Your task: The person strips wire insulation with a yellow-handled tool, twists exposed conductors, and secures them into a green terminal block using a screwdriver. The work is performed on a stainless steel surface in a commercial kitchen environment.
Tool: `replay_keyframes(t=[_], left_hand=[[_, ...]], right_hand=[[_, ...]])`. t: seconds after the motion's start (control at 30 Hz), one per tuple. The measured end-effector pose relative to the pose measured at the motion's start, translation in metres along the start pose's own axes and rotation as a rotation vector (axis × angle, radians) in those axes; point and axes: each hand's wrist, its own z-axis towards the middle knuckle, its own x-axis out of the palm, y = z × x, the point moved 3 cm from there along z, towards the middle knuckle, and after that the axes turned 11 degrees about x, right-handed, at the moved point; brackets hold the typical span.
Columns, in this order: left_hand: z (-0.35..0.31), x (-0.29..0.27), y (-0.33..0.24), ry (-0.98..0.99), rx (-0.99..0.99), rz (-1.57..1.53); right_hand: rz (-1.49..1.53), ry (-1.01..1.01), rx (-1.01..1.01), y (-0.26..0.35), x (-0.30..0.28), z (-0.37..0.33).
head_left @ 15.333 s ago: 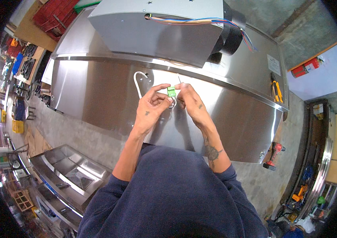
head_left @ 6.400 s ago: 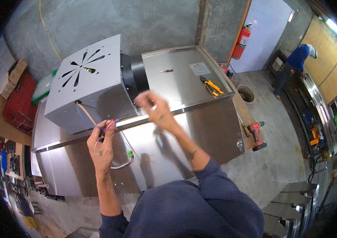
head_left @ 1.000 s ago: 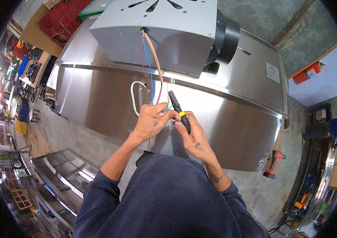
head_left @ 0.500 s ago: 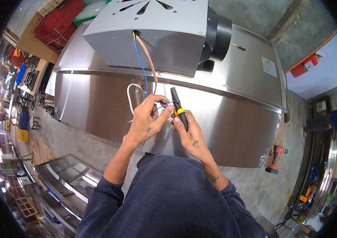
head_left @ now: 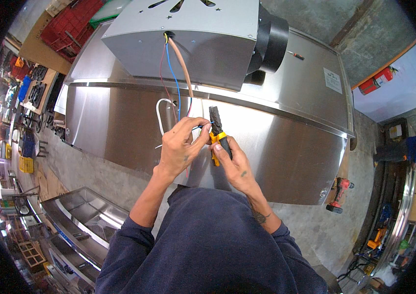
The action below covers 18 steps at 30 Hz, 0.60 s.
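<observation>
Two bare hands are at work near the centre of the frame, with one pair of pliers between them. One blue wire, one dark red wire and one tan sleeve hang from a single hole in the one grey box at the upper centre. There is one white cable arching left of the wires, one black collar on the box's right side, one screwdriver and one white label at the upper right, one red drill at the lower right, and one red extinguisher near the right rim. The pliers are upright with a slight lean, their dark, blocky head toward the top of the frame; the grips are black and yellow. The blue wire is thin and bright, and its short end reaches the pliers' head; how far the jaws are closed is too small to tell. The left hand has its fingers pinched on the blue wire; the right hand has its fingers wrapped around the pliers' grips.
</observation>
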Motion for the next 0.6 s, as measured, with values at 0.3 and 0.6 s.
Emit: replay_keyframes(t=[0.3,0.6], left_hand=[[0.002,-0.002,-0.004,0.061,-0.039,-0.012],[0.015,-0.005,-0.003,0.418,-0.312,-0.199]], right_hand=[[-0.174,-0.126,-0.011,0.005,0.006,0.000],[-0.341,-0.123,-0.218,0.009,-0.002,-0.002]])
